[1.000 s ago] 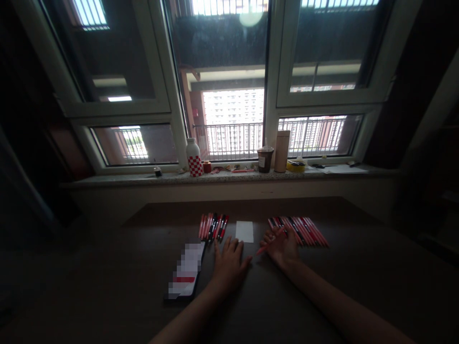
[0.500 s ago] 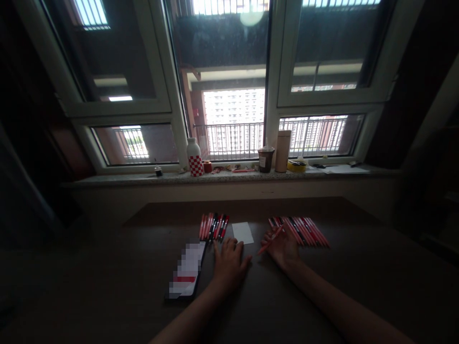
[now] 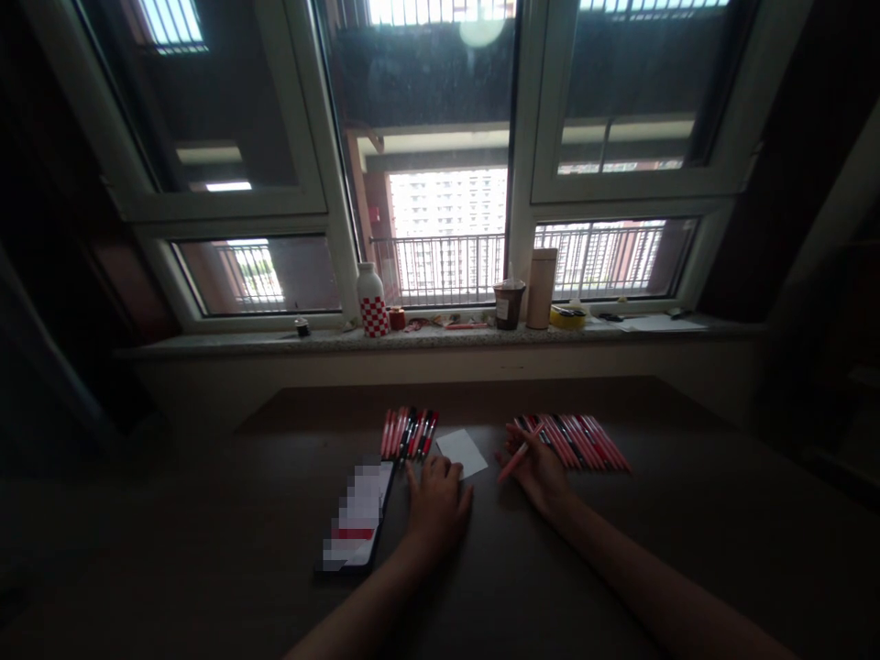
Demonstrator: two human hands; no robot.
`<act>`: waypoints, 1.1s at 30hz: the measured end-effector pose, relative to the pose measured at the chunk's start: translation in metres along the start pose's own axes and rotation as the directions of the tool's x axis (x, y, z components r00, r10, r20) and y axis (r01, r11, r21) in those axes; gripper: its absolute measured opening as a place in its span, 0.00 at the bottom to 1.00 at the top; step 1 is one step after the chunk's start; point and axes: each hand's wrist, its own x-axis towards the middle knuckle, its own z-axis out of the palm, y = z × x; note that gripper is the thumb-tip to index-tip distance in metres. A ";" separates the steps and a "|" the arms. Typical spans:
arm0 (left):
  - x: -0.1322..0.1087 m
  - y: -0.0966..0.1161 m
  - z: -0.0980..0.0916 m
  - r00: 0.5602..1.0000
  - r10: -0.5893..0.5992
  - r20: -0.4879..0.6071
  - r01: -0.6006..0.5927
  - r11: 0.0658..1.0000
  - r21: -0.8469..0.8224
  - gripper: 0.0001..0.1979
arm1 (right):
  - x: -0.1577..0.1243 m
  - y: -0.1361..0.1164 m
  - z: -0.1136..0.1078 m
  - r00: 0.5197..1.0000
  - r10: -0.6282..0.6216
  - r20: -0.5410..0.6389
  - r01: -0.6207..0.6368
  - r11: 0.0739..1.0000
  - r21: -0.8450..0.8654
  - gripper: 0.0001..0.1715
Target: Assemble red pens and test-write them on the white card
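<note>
My right hand (image 3: 540, 477) is closed on a pink pen (image 3: 520, 455), which slants down to the left over the table. Just beyond it lies a row of pink, red and black pens (image 3: 584, 445). My left hand (image 3: 440, 502) rests on the table, fingers spread, its fingertips at the near edge of a small white paper (image 3: 465, 452). The paper lies turned at an angle. Left of it is a second, smaller group of pens (image 3: 411, 434). A phone (image 3: 357, 518) with a blurred screen lies beside my left hand.
The dark table (image 3: 550, 587) reaches to the wall under the window. On the sill (image 3: 440, 339) stand a white and red checkered bottle (image 3: 373, 302), a drink cup (image 3: 509, 305), a tan tumbler (image 3: 542, 289) and a yellow roll (image 3: 568, 318).
The white paper has turned and shifted slightly left under my left fingertips. My left thumb has drawn in a little. The pen in my right hand has shifted slightly.
</note>
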 end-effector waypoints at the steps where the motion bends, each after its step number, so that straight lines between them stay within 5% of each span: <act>1: 0.000 0.000 0.001 1.000 -0.006 -0.005 0.005 1.000 -0.002 0.15 | -0.001 -0.001 0.001 1.000 -0.010 -0.009 0.009 1.000 -0.025 0.07; 7: 0.000 -0.002 0.003 1.000 0.007 -0.012 -0.007 1.000 -0.011 0.13 | -0.008 -0.004 0.009 0.991 -0.117 0.070 0.129 0.970 -0.205 0.16; 14: -0.001 -0.001 0.002 0.999 0.020 -0.038 -0.020 1.000 -0.010 0.09 | -0.005 -0.002 0.002 0.960 -0.243 0.138 0.279 0.857 -0.434 0.15; 21: -0.001 -0.002 0.000 0.999 0.011 -0.038 -0.013 0.999 -0.048 0.11 | -0.006 -0.004 0.002 0.896 -0.376 0.235 0.429 0.603 -0.672 0.12; 33: -0.002 -0.005 0.004 1.000 0.015 -0.019 -0.016 1.000 -0.015 0.13 | -0.006 -0.005 -0.006 0.912 -0.254 0.321 0.400 0.387 -0.831 0.18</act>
